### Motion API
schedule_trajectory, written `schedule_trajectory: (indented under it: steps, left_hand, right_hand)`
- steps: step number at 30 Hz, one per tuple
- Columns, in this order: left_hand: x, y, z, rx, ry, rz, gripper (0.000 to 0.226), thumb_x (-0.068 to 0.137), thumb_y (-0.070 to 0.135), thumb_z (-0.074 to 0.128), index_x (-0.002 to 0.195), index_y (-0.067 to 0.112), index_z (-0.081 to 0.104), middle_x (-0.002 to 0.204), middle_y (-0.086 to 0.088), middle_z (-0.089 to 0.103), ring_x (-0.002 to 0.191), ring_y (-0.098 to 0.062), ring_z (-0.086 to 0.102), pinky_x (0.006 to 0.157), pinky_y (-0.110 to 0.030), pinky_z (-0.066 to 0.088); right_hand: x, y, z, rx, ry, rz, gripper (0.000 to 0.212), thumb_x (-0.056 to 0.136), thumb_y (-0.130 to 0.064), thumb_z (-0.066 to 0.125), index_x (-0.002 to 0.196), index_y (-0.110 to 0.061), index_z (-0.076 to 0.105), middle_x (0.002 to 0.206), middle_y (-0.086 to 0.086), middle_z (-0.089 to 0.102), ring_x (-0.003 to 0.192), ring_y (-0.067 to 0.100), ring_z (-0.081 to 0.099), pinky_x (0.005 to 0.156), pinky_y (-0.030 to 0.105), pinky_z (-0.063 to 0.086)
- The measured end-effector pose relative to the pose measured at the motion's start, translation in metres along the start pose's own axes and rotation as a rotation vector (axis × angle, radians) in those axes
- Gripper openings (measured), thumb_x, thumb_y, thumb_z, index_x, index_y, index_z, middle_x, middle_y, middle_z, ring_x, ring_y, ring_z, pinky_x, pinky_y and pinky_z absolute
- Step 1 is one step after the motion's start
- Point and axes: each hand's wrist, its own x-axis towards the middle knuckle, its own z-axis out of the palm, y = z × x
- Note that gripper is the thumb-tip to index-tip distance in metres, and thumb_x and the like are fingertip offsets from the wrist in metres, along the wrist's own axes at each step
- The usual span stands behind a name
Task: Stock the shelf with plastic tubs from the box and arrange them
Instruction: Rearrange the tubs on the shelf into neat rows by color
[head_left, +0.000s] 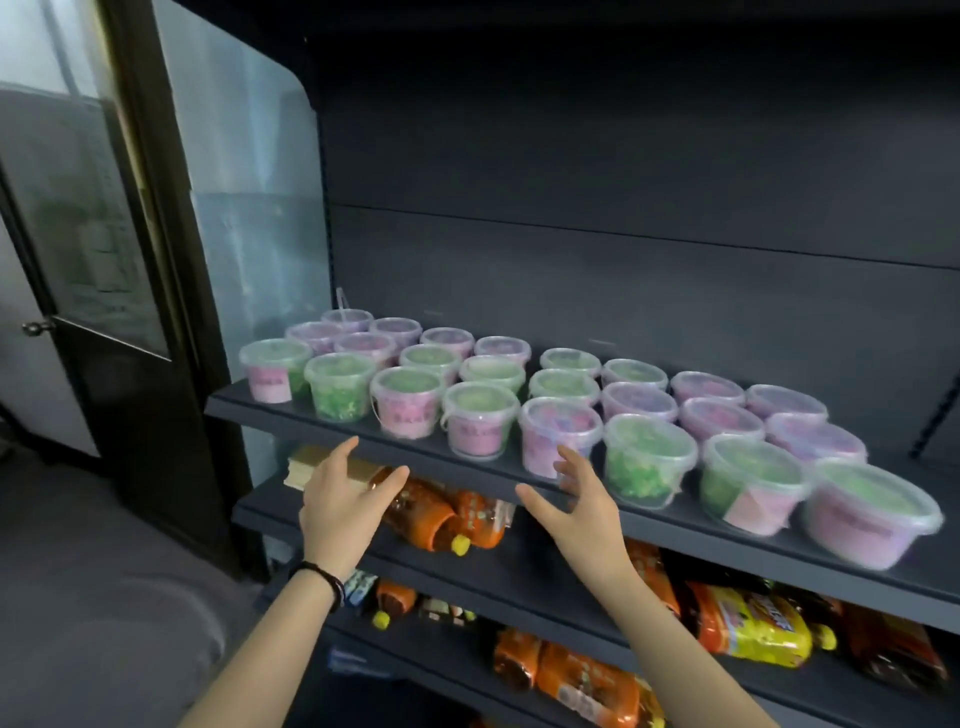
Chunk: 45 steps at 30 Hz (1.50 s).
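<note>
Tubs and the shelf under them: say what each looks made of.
Tubs: clear, glossy plastic by the look; green and pink contents show through walls and lids. Shelf: probably painted metal, matte dark grey with a thin flat edge, though not certain.

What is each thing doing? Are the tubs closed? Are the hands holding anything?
Clear plastic tubs of green and pink stuff: upright, lids on, in rows.
Dark grey shelf: holds the tubs.
Left hand: open, empty.
Right hand: open, empty.
Orange bottles: lying down, yellow caps on.

Twenty-four tubs (480, 418) stood in three rows of eight. Three shelves (291, 421) showed, and two hands: left hand (343, 499), right hand (576, 499). Bottles (441, 519) below were too jumbled to count.
</note>
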Motion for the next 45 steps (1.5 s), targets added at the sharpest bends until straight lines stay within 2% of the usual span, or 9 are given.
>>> schedule_trajectory:
  steps: [5,11,17,24,30,34,38,42,45]
  left_hand:
    - [0.084,-0.03,-0.049,-0.057,-0.044,0.019,0.085,0.073,0.055,0.076,0.143,0.024,0.041,0.145,-0.006,0.044,0.134,-0.025,0.04,0.11,-0.05,0.034]
    - [0.165,-0.048,-0.078,-0.06,-0.017,0.126,0.083,0.074,0.045,0.079,0.142,0.013,0.044,0.142,-0.008,0.046,0.133,-0.023,0.041,0.111,-0.043,0.033]
    - [0.214,-0.052,-0.069,-0.033,0.028,0.162,0.084,0.072,0.044,0.081,0.141,0.014,0.043,0.139,-0.011,0.044,0.13,-0.027,0.039,0.108,-0.042,0.033]
    - [0.275,-0.078,-0.072,0.029,0.143,0.105,0.085,0.063,0.037,0.089,0.134,0.01,0.049,0.136,-0.018,0.046,0.129,-0.035,0.041,0.108,-0.047,0.036]
    - [0.311,-0.113,-0.066,-0.113,0.027,0.045,0.091,0.054,0.032,0.094,0.13,0.012,0.049,0.127,-0.013,0.056,0.12,-0.03,0.053,0.101,-0.051,0.045]
    - [0.331,-0.131,-0.064,-0.212,-0.038,0.03,0.11,0.054,0.023,0.095,0.142,0.006,0.032,0.135,-0.015,0.05,0.124,-0.03,0.051,0.106,-0.051,0.042]
    - [0.341,-0.143,-0.064,-0.258,-0.066,0.057,0.103,0.056,0.022,0.094,0.14,0.012,0.036,0.126,-0.004,0.058,0.115,-0.022,0.058,0.1,-0.042,0.047]
    - [0.342,-0.139,-0.077,-0.338,-0.011,0.083,0.098,0.057,0.032,0.092,0.14,0.02,0.039,0.12,0.009,0.057,0.106,-0.011,0.058,0.084,-0.019,0.045]
    - [0.349,-0.119,-0.088,-0.457,-0.015,0.136,0.097,0.059,0.033,0.092,0.139,0.027,0.037,0.123,0.011,0.055,0.106,-0.002,0.058,0.089,-0.021,0.047]
  right_hand:
    - [0.042,-0.043,0.087,0.012,0.052,-0.021,0.074,0.076,-0.045,0.075,0.139,-0.023,0.042,0.129,-0.008,0.054,0.117,0.009,0.051,0.096,0.027,0.044]
    - [0.088,-0.08,0.142,0.002,0.046,-0.071,0.073,0.077,-0.045,0.075,0.139,-0.024,0.041,0.125,-0.017,0.049,0.112,0.001,0.049,0.081,0.007,0.039]
    - [0.134,-0.085,0.151,-0.206,-0.011,-0.134,0.073,0.077,-0.046,0.075,0.138,-0.022,0.043,0.133,-0.01,0.047,0.121,0.005,0.043,0.095,0.02,0.035]
    - [0.174,-0.082,0.17,-0.417,-0.206,-0.052,0.097,0.065,-0.069,0.071,0.144,-0.026,0.036,0.149,-0.001,0.037,0.135,0.019,0.036,0.108,0.04,0.038]
    - [0.19,-0.076,0.178,-0.576,-0.233,0.036,0.104,0.061,-0.073,0.07,0.145,-0.024,0.036,0.147,0.0,0.042,0.136,0.021,0.035,0.109,0.039,0.035]
    - [0.196,-0.078,0.185,-0.644,-0.218,0.094,0.104,0.061,-0.072,0.071,0.146,-0.024,0.034,0.14,0.002,0.05,0.132,0.023,0.038,0.104,0.038,0.038]
    - [0.196,-0.085,0.196,-0.652,-0.207,0.124,0.107,0.061,-0.07,0.073,0.147,-0.021,0.032,0.14,0.001,0.049,0.135,0.024,0.03,0.103,0.035,0.033]
    - [0.194,-0.092,0.209,-0.619,-0.17,0.156,0.106,0.063,-0.066,0.074,0.149,-0.02,0.03,0.144,0.002,0.045,0.139,0.024,0.023,0.108,0.036,0.027]
    - [0.19,-0.094,0.219,-0.581,-0.127,0.164,0.103,0.065,-0.063,0.075,0.148,-0.021,0.03,0.144,0.003,0.044,0.138,0.024,0.023,0.111,0.038,0.026]
